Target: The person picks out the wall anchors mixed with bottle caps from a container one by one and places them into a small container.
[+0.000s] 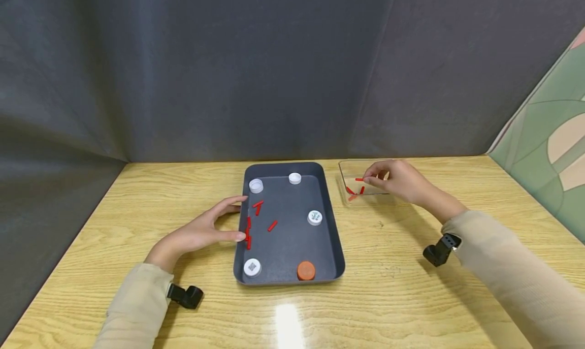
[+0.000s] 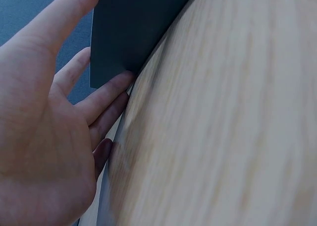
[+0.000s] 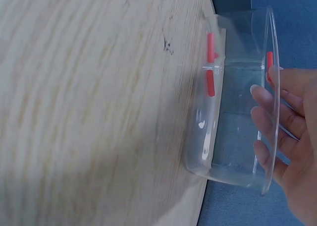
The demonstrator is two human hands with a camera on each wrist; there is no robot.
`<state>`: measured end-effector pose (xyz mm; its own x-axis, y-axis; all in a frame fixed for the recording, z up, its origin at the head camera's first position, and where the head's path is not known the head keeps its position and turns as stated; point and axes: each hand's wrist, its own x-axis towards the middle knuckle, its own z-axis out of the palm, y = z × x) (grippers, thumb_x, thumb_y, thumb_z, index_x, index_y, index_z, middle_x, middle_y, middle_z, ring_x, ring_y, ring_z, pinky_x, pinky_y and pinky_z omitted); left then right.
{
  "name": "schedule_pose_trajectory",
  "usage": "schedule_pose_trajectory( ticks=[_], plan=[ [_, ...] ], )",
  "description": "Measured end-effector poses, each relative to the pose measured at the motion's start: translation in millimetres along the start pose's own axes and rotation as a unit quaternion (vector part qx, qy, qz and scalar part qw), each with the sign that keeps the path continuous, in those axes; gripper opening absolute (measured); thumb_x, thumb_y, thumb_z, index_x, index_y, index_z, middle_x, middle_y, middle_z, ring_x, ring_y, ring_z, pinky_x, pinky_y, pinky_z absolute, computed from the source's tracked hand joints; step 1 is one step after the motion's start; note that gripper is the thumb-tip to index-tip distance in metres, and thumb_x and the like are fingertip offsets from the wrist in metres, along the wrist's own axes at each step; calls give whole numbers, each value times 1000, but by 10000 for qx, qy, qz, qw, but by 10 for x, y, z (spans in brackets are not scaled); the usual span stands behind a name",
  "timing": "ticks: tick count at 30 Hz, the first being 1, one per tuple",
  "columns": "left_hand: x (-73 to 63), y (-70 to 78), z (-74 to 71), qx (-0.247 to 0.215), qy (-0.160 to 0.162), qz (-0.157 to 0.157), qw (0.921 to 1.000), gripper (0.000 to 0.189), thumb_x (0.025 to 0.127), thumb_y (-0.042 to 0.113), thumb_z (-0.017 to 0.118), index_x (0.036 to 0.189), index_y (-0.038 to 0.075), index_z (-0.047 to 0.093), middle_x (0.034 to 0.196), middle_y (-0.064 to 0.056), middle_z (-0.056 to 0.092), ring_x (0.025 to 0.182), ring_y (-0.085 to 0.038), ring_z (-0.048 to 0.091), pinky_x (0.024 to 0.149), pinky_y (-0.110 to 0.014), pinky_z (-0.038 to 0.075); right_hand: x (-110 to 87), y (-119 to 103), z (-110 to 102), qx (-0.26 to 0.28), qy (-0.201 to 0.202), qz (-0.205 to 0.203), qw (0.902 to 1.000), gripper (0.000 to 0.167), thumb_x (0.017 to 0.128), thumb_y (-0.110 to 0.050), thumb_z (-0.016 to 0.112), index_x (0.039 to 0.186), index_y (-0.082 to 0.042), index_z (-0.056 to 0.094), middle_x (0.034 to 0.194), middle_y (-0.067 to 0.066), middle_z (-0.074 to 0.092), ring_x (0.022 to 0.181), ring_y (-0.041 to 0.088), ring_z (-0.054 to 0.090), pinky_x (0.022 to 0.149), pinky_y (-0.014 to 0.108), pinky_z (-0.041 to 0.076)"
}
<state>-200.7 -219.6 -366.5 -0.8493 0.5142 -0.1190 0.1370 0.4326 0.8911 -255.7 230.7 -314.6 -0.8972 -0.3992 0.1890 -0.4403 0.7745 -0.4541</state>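
- The left hand (image 1: 205,229) stands at the left wall of the dark grey tray (image 1: 292,245), its grip loose and spread, thumb and fingertips touching the wall; a sideways push from it could make the tray slide on the wooden bench (image 1: 205,323).
- A row of red sticks (image 1: 249,243) lies along that wall inside, just beside the thumb; a careless thumb could roll or scatter them.
- An overlapping red pair (image 1: 258,210) and a single red stick (image 1: 272,225) lie farther in; plucking at the pair could knock one aside or lift both.
- Round caps sit around them: a hollow white cap (image 1: 256,186), a white cap with a square print (image 1: 252,267), a small white cap (image 1: 294,178), an orange cap (image 1: 305,271) and a white cap with a green print (image 1: 315,217). A brushing sleeve might shift these.
- Right of the tray, the clear container (image 3: 200,137) holds a few more sticks (image 3: 210,83) on its bottom.
- The right hand (image 1: 399,179) is at its opening, grip pinching one stick (image 3: 270,62) near the end; so slight a hold could slip, and knuckles catching the rim could tip the light-looking container.
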Motion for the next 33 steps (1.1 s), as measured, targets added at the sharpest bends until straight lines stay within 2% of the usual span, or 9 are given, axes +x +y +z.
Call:
schedule_pose_trajectory(
  ticks=[7,20,33],
  plan=[
    [-9,-4,-7,-28,11,-16,10000,84,87,30,78,155,25,29,154,-16,33,142,-35,28,110,-61,25,74,34,42,-73,-63,16,10000,8,94,-15,69,96,-9,74,90,0,71,79,19,57,68,36,45],
    [-4,-1,16,-74,33,-19,10000,84,87,29,78,155,25,29,153,-15,36,141,-34,30,109,-59,27,157,127,78,-289,-125,35,9995,11,95,-18,68,95,-10,75,81,-1,69,71,16,53,59,33,40],
    [-12,2,20,-39,59,-27,10000,83,87,29,78,155,26,30,152,-15,36,141,-34,30,110,-61,25,191,180,121,-508,-124,-56,9986,9,93,-18,69,95,-11,75,83,-4,69,71,15,54,61,34,42]
  ],
)
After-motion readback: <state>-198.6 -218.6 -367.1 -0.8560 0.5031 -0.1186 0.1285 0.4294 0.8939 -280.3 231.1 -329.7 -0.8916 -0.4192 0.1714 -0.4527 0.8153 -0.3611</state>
